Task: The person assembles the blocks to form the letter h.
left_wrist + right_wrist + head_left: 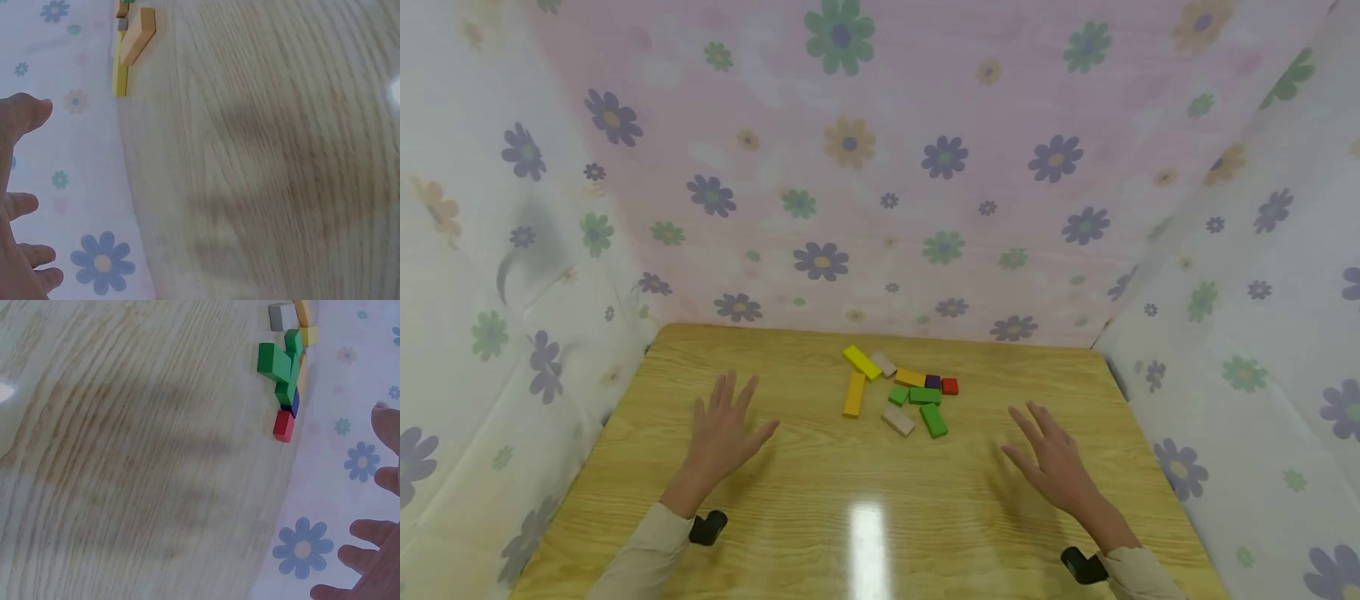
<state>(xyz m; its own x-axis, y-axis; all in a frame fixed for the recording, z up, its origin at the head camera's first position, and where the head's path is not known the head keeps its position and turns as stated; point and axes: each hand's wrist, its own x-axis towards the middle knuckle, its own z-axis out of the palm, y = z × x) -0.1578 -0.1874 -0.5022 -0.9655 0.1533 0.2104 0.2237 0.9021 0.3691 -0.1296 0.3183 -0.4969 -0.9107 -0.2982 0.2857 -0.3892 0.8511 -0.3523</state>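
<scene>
My left hand (721,433) hovers over the left part of the table with fingers spread, holding nothing. On the other side my right hand (1054,458) is held out the same way, also with nothing in it. Between them, toward the back, lies a loose cluster of wooden blocks. An orange block (854,395) and a yellow block (862,363) are nearest the left hand. A green block (934,420) and a red block (950,386) lie on the side of the right hand. A purple block (932,382) and a pale wood block (898,420) are in the group too.
The wood-grain table (805,517) reaches back to a flower-patterned cloth (895,225), which also hangs at both sides. Each wrist carries a small black camera, one at the left cuff (709,528) and one at the right (1082,566).
</scene>
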